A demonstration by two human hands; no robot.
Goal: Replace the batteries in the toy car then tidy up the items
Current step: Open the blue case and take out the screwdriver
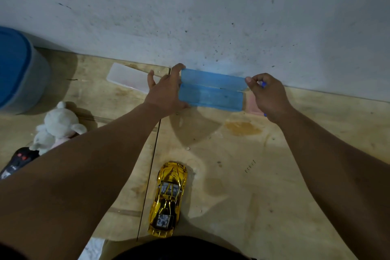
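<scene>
A shiny gold toy car [167, 199] stands on its wheels on the plywood floor, close to my body and untouched. Far ahead by the wall lies a long blue plastic box [211, 91] with its lid tipped up. My left hand [166, 91] grips the box's left end. My right hand [267, 96] pinches the lid's right corner and also has a small blue object tucked in its fingers; what it is I cannot tell. No batteries are visible.
A white flat lid or tray [128, 78] lies left of the box, a pink piece [252, 104] under its right end. A white plush toy [58, 126] and a black remote controller [18, 161] lie at left, beside a blue drum [14, 69]. The wall [211, 17] rises right behind the box.
</scene>
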